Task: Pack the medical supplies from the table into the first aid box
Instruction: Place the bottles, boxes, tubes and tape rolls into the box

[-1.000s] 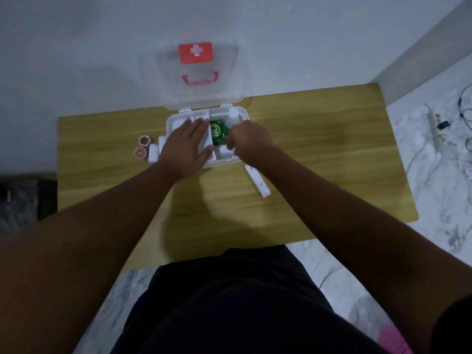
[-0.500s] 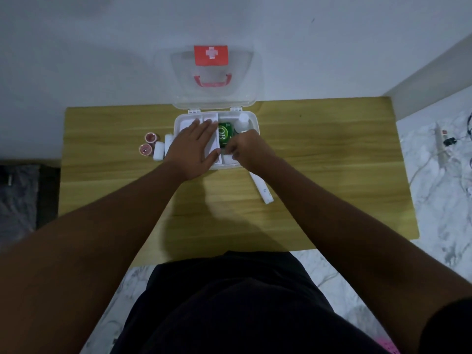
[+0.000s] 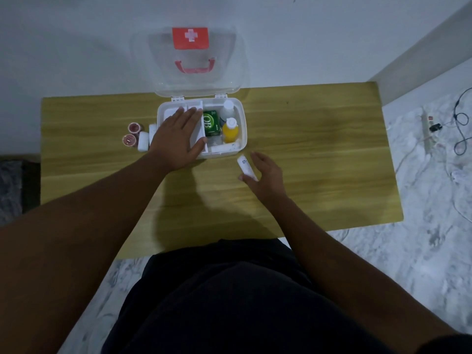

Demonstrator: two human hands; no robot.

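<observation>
The white first aid box [image 3: 242, 116] stands open at the table's far middle, its clear lid [image 3: 194, 60] leaning back against the wall. Inside lie a green packet [image 3: 211, 123], an orange bottle [image 3: 230, 131], a white bottle [image 3: 226, 108] and a white tube [image 3: 224, 147]. My left hand [image 3: 178, 137] rests flat on the box's white inner tray [image 3: 196, 108]. My right hand [image 3: 265, 172] is just in front of the box, fingers curling around a white tube [image 3: 245, 167] on the table; the grip is not closed.
Left of the box lie two small red-topped rolls [image 3: 131, 134] and two white containers [image 3: 143, 141]. The wooden table [image 3: 319, 149] stands against the wall. On the marble floor to the right lie a power strip and cables [image 3: 439, 131].
My right hand has come out of the box and moved back toward me to the white tube on the table. The orange bottle and tube in the box are uncovered. My left hand stays.
</observation>
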